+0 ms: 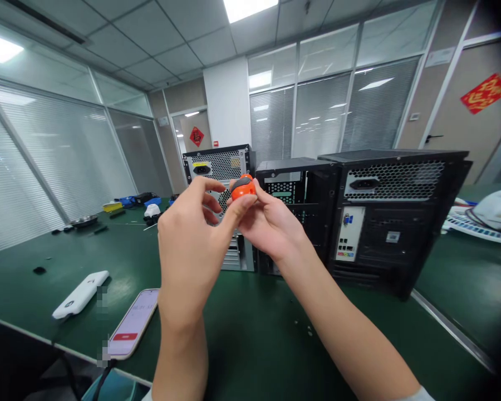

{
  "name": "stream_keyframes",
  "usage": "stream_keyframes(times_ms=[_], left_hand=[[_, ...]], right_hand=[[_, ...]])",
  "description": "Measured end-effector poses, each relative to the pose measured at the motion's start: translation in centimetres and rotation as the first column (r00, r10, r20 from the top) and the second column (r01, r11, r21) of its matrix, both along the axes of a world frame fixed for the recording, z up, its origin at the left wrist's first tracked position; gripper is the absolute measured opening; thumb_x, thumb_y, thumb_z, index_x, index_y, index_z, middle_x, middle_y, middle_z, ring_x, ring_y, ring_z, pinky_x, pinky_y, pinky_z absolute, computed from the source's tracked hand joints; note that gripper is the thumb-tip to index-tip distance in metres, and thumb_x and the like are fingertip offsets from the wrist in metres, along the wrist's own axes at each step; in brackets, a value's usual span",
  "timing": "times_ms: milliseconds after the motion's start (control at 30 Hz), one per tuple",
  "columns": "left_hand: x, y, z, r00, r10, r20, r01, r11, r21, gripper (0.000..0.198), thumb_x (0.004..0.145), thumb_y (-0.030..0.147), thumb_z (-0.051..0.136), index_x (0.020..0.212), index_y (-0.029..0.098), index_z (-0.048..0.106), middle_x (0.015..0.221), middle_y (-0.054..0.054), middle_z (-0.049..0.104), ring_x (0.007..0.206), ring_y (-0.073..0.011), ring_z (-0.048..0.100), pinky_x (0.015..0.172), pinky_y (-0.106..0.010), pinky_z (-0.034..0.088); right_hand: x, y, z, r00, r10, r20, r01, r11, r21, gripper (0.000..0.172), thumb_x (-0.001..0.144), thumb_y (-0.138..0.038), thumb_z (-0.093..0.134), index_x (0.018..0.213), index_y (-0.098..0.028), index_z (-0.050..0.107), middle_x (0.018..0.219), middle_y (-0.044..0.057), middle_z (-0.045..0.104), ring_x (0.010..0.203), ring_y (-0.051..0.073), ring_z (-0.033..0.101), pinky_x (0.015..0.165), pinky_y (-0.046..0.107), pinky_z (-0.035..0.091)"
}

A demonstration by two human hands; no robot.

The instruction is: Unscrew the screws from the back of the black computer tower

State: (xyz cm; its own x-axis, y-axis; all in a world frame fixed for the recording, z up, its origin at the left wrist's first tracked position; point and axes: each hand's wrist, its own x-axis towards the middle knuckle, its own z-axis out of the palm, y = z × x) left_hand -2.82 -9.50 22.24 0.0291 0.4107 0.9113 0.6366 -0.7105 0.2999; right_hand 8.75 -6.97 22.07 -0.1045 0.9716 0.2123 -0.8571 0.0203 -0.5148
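Note:
A small rounded orange-and-black object (242,190), whose exact kind I cannot make out, is held up in front of the computer cases. My right hand (272,225) grips it from the right and below, fingers closed around it. Close on its left, my left hand (192,239) has its fingers curved and apart. The left thumb reaches across to the object's lower edge; whether it presses on it I cannot tell. Behind the hands stands a computer case (217,159) with its back toward me, partly covered by them.
An open-sided case (290,165) and another black case (394,217) stand to the right. On the green table (250,334) lie a phone (136,320), a white device (81,294), a metal dish (84,221) and small screws (309,329). A white helmet (499,210) sits far right.

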Motion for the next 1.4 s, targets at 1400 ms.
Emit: stream_keyframes(times_ms=[1400], left_hand=[[3.1, 2.3, -3.1, 0.969, -0.102, 0.224, 0.035, 0.958, 0.285, 0.028, 0.080, 0.017, 0.061, 0.107, 0.025, 0.065, 0.095, 0.000, 0.064, 0.087, -0.0111, 0.061, 0.073, -0.020, 0.054]], right_hand=[[-1.1, -2.7, -3.4, 0.284, -0.905, 0.318, 0.691, 0.423, 0.586, 0.032, 0.078, -0.011, 0.052, 0.101, -0.030, 0.060, 0.091, 0.002, 0.060, 0.088, 0.017, 0.056, 0.080, 0.032, 0.046]])
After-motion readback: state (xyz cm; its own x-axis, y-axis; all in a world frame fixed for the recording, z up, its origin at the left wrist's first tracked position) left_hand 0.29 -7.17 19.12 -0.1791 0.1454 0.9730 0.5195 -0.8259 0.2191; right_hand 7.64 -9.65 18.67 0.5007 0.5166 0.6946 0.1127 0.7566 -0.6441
